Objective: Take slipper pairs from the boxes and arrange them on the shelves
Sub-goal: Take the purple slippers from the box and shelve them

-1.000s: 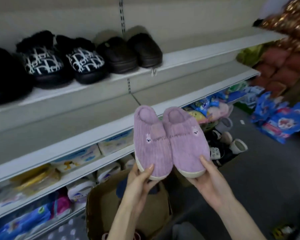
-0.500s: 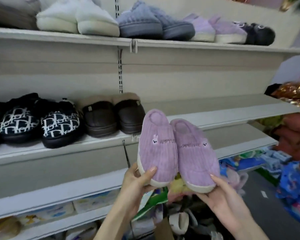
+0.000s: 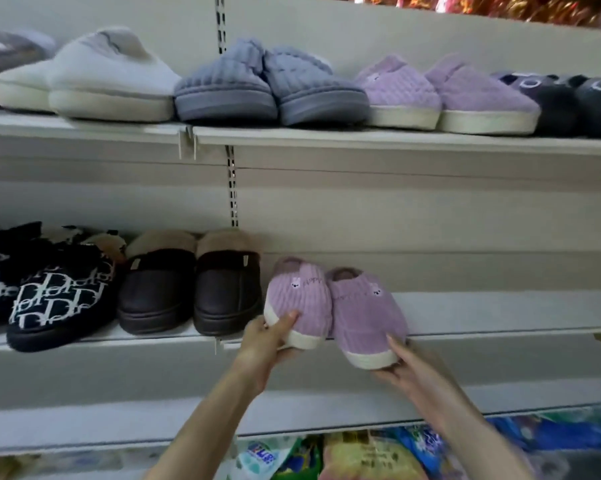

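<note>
- Left hand [image 3: 268, 336] has a firm hold on the toe of one purple slipper [image 3: 297, 301]. The thumb is curled over the ribbed top and the fingers are tucked under the white sole.
- Right hand [image 3: 408, 367] cradles the other purple slipper [image 3: 365, 315] from below. Its fingers are under the sole, and one finger lies up along the outer side.
- The two slippers sit side by side and touching, heels pointing away from the hands, each with a little animal face stitched on.
- Just beyond the fingers is the middle shelf [image 3: 517, 311]. The heels reach in over its board while the toes hang out past the front lip, back toward the wrists. Whether the soles actually rest on the board, I can't tell.
- Out past the left hand's thumb side is a pair of brown slippers [image 3: 191, 285] with tan fuzzy collars, just beside the slipper that hand holds. Further out that way are black slippers [image 3: 56, 299] with white lettering.
- High above both hands, the upper shelf [image 3: 361, 136] carries four pairs. From the left hand's side across, they are a white pair [image 3: 94, 81], a grey-blue pair [image 3: 268, 88], a lilac pair [image 3: 444, 95] and a dark pair [image 3: 576, 105].
- Down below the wrists are colourful packets [image 3: 361, 455], too blurred to read.
</note>
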`<state>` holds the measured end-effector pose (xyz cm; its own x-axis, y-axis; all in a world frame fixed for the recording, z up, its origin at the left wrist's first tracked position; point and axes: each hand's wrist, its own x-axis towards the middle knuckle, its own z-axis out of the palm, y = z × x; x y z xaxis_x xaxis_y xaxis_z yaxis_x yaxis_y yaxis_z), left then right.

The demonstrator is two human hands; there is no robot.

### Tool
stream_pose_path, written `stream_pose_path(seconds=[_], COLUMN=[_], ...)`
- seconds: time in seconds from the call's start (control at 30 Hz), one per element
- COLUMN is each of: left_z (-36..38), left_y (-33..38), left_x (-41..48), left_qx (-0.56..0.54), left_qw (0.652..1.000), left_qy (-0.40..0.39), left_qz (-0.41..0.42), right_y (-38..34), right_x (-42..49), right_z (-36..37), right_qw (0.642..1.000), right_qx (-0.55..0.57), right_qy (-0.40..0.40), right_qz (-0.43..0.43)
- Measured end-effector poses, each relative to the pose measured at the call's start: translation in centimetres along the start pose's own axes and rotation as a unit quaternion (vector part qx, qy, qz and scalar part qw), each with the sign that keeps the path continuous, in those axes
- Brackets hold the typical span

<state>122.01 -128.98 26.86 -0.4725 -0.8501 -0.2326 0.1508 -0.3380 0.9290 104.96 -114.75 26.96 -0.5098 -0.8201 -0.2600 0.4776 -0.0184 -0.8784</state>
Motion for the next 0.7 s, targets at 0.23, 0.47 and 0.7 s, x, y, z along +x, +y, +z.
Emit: stream_pose_path(seconds=[0.23,0.47,0.7], left_z=[-0.1,-2.5,-2.3], left_y=[1.2,1.3,2.0], left_x=[2.1,1.8,5.4], left_qx=[0.385,0.651,0.807], left_qw=[0.917,0.708,0.49], left_qy=[0.037,-0.087,-0.057], left_qz=[0.096,0.259,0.325], right_y=[-0.8,-1.5,-1.5], right_x=[5.8,7.6,9.8], right_z=[-1.5,-1.5,-0.7], right_qw=[0.88,0.792,0.756], right_qx=[-0.433,-0.573,-0.612], right_qy=[0.022,-0.07,-0.108], right_qz=[-0.194,-0.198,-0.203])
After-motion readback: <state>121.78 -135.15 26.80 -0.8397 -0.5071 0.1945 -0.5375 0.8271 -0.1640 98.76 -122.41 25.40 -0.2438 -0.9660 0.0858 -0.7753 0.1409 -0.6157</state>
